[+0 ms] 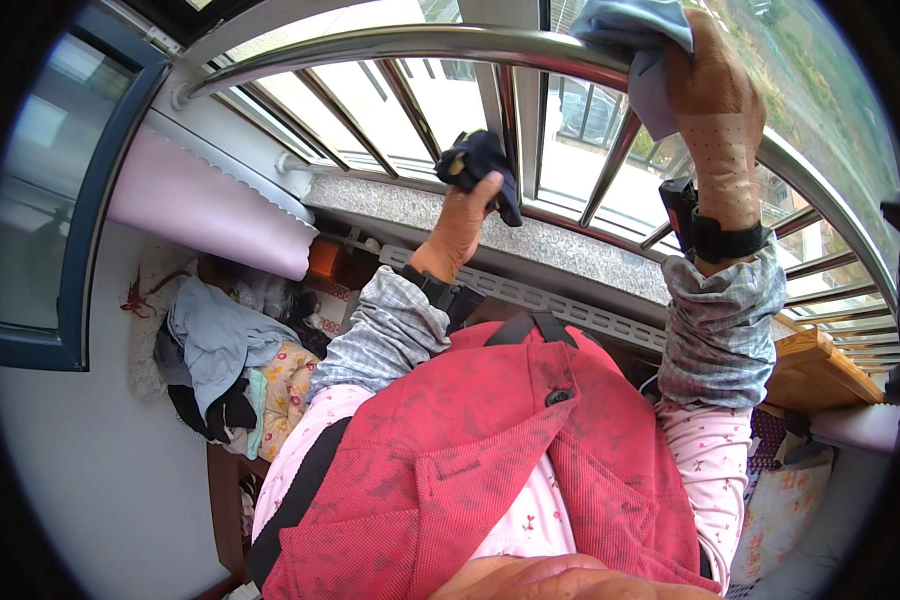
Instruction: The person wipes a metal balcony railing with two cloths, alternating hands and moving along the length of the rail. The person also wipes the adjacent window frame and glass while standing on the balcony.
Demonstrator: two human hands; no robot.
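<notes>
"Pale-blue cloth (pixel 635 20), up at one o'clock, looks nearest the camera of the things handled, lying over the curved metal rail (pixel 370 48). How does the right hand (pixel 715 75) have hold of it?"

"Closed round it, with the cloth bunched in the grasp. The fingertips are hidden, so how firmly they press cannot be told. One loose flap hangs below the tube."

"Would that grip do for moving along the rail?"

"Probably, if the cloth wraps well round the tube and the flap is tucked in; left loose, it could snag on the window bars (pixel 406 105). Short, even strokes should suit, with the wrist turning as the rail bends toward three o'clock."

"And the left hand (pixel 458 225)?"

"Curled too, thumb over a crumpled dark cloth (pixel 485 165) just past twelve o'clock, above the speckled stone sill (pixel 570 250). Whether the cloth touches a bar cannot be told. Gathering in its drooping corner would seem wise."

"Anything farther out to mind?"

"Some. At six o'clock the red vest (pixel 370 490) spreads wide, so leaning in might press it against the sill. A wooden panel (pixel 820 370) at three leaves the right elbow less room, and at nine sit a heap of clothes (pixel 225 335) and a blue-framed pane (pixel 50 220)."
</notes>
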